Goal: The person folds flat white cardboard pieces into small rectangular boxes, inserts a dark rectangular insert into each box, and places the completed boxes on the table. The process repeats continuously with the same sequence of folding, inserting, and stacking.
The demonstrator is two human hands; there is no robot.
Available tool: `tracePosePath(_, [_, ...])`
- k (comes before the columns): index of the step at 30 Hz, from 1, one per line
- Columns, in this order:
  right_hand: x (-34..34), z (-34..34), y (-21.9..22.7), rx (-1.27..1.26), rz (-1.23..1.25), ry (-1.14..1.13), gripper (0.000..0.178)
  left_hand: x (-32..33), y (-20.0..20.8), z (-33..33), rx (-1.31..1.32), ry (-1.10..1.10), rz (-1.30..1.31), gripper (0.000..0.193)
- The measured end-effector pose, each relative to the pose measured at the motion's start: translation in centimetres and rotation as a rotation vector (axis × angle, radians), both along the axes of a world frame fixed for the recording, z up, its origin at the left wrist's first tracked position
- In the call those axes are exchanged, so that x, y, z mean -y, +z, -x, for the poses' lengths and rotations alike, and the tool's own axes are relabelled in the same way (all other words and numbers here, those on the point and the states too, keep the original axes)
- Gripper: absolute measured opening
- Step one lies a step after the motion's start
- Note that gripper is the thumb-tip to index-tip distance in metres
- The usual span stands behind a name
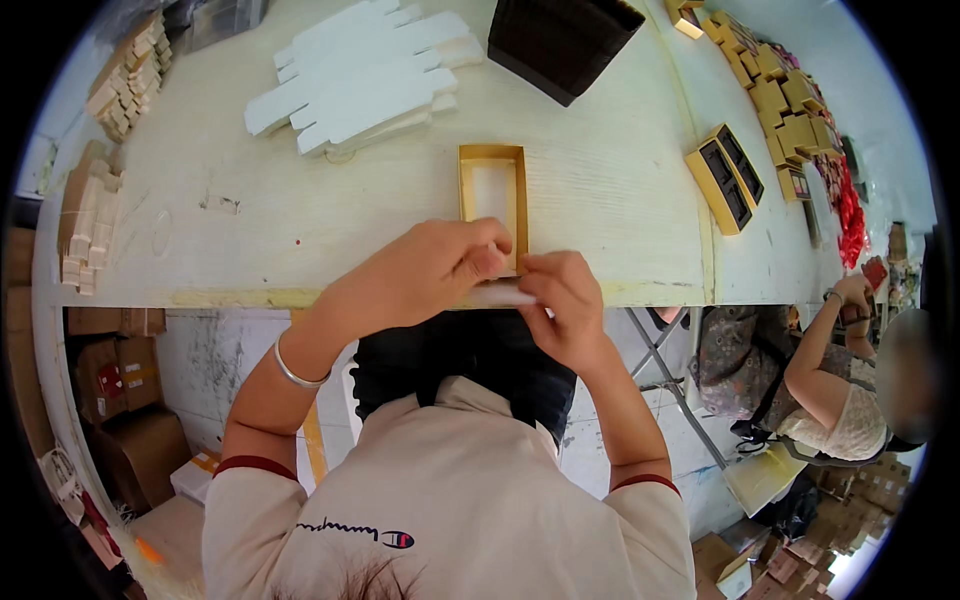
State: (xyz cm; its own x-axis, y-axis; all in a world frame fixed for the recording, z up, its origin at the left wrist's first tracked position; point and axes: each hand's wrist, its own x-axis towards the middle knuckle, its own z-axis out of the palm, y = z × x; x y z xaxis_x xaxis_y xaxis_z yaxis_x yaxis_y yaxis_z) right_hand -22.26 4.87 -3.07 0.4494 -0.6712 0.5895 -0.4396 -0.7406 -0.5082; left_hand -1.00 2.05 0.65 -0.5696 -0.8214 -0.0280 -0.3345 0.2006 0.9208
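A shallow gold rectangular box [521,190] with a white inside lies near the table's front edge, its short side toward me. My left hand [445,265] is over its near left corner, fingers curled inward; what they grip, if anything, is hidden. Close to the near right corner, my right hand [566,305] has its fingers closed on the end of a pale, blurred strip [496,294]. That strip spans the gap between both hands, just at the table edge.
Flat white box blanks [365,75] lie stacked beyond the left hand. A black bin [562,45] stands at the back. Gold boxes with black inserts [725,180] sit at right, near piled gold boxes [790,110]. Pale card bundles [90,220] line the left. Another person [835,380] sits at right.
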Motion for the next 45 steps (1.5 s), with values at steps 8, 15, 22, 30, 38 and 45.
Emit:
tracePosePath(8, [0.8,-2.8,0.8,0.458,-0.485,-0.12,0.023,-0.2,-1.0,0.1,-0.036,0.092,0.042,0.026])
tracePosePath(15, [0.4,-2.0,0.6,-0.227,0.202,-0.195,0.028,-0.2,-1.5,0.9,-0.039,0.167,0.236,0.015])
tracePosePath(22, [0.9,-2.2,1.9,-0.396,0.016,-0.085,0.013,-2.3,-2.1,0.6,0.131,0.151,0.434,0.008])
tracePosePath(30, [2.4,-1.7,3.2,-0.433,-0.397,0.047,0.01,-0.9,0.4,0.1,0.458,-0.071,0.308,0.021])
tracePosePath(38, [4.0,1.7,6.0,-0.461,-0.386,0.271,0.029,1.5,2.6,-2.5,0.464,-0.02,0.759,0.065])
tracePosePath(45, [2.8,1.9,5.1,-0.256,-0.265,0.125,0.04,1.7,2.2,-1.6,0.523,0.015,0.419,0.072])
